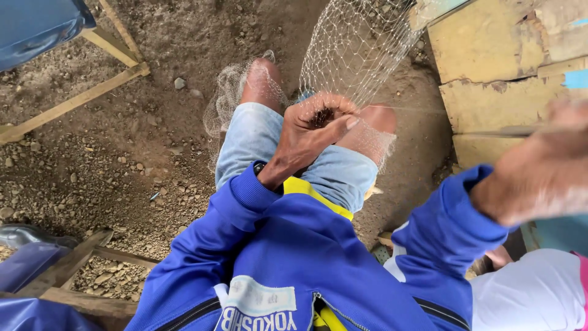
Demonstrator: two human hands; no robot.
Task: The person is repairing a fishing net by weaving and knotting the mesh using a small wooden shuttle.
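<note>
Bare dirt ground (153, 122) lies open leftward (small stones only); yellow wooden planks (496, 67) and net (349, 49) block the right

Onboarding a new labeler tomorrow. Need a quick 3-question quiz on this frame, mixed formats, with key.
1. True or false: the left hand pinches a bunch of the fishing net over the knees.
2. The right hand is: A) sharp and resting on the ground, B) blurred and raised at the frame's right edge, C) out of view.
3. Fill in: the jacket sleeves are ____ in colour.

Key: 1 true; 2 B; 3 blue.
</note>
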